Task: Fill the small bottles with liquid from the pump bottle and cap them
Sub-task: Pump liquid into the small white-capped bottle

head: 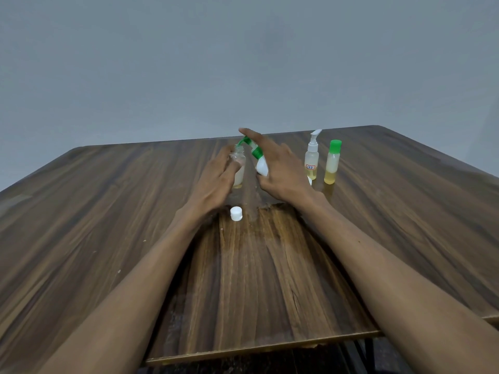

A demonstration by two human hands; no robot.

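Sitting uncapped mid-table: small clear plastic bottle [238,168] with a bit of yellowish liquid at the bottom, wrapped by the left hand [216,182]. Tilting right over its mouth: green-and-white pump bottle [256,157], clutched in the right hand [280,174], index finger stretching over the green nozzle. Lying just in front, near the left wrist: small round white cap [236,213]. Standing off to the right, well clear: clear pump dispenser with white head [312,157] and red-marked label, and beside it a green-capped clear bottle [333,161], both holding yellow liquid. Peeking out behind the right hand: something small and white [309,181], too hidden to tell. Underneath: dark wood-grain table [108,225]. Behind: plain grey wall [243,63].
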